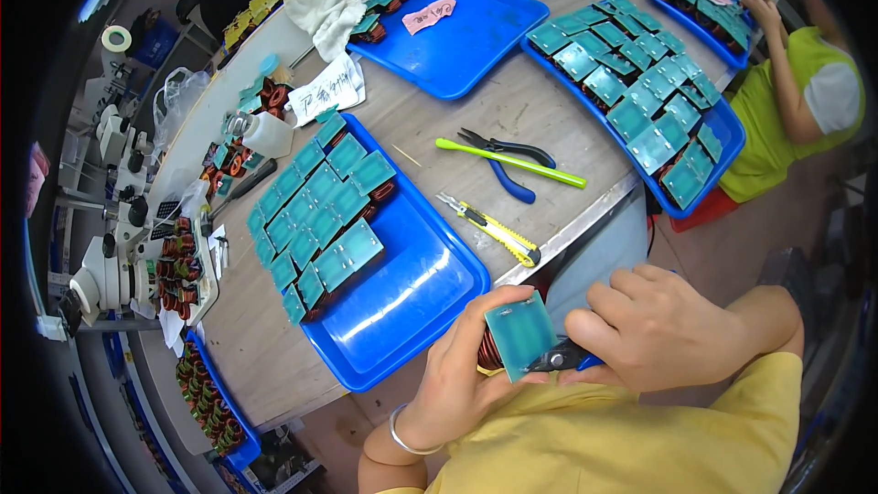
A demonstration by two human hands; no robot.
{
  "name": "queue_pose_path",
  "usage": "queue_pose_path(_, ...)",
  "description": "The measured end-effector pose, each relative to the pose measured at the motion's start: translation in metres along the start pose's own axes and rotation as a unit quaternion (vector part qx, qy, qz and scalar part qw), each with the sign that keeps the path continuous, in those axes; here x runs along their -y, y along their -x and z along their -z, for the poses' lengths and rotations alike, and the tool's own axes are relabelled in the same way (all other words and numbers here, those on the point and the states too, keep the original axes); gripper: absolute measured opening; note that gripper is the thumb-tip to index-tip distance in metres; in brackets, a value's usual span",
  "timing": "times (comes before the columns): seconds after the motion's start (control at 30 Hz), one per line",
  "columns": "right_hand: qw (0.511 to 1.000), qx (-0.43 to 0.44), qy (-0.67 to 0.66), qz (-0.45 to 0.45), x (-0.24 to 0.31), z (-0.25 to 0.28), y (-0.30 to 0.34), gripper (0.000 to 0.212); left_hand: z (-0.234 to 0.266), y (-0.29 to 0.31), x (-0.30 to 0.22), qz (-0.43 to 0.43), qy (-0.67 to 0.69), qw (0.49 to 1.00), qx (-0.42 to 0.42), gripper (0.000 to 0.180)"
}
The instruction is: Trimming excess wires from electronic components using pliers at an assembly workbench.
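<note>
Head camera: up on the worker's head, the left of two lenses worn side by side.
Gaze: tipped down and forward across the table [430,151], whose near edge slants up from lower left to upper right.
Lap end: closest of all, the worker's yellow shirt [622,444] at the bottom, with the left hand [453,357] and right hand [649,329] just above it.
Rims: microscopes [114,247] farther off at left, a co-worker [786,110] at right.
Glass: wide fisheye, dark and rounded at the corners.
</note>
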State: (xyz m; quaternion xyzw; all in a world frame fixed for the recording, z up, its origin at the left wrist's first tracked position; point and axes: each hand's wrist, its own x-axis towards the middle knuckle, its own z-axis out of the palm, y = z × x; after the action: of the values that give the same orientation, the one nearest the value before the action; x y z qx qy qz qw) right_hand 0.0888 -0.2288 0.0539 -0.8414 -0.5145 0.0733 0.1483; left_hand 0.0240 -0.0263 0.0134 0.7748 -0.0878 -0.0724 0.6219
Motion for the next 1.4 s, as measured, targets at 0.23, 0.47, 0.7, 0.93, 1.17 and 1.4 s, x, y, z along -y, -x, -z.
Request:
queue_pose_path(0.23,0.982,-0.061,-0.180,0.015,-0.014,0.001,-0.001,0.037,-0.002,0.004,0.016,0.030,0.100,0.994,-0.002,0.068)
queue_pose_path(0.47,0.989,0.031,-0.041,-0.142,-0.023,-0.022,0.015,0.041,0.002,0.005,0.018,0.057,0.177,0.982,-0.032,0.084)
queue_pose_path(0.7,0.952,-0.146,-0.265,-0.048,-0.009,-0.032,0.001,0.048,-0.010,-0.007,0.011,0.018,0.148,0.985,0.081,0.096)
queue_pose_path(0.93,0.800,-0.425,-0.351,-0.238,-0.055,-0.021,0.054,0.042,0.055,-0.014,0.026,-0.003,-0.436,0.858,-0.272,0.058)
queue_pose_path(1.17,0.691,-0.603,-0.024,-0.399,-0.166,-0.013,0.107,0.032,0.097,-0.009,0.076,0.025,-0.571,0.779,-0.258,0.062)
queue_pose_path(1.4,0.754,-0.492,-0.046,-0.432,-0.230,-0.044,0.118,0.036,0.086,-0.002,0.064,-0.046,-0.402,0.859,-0.314,0.056)
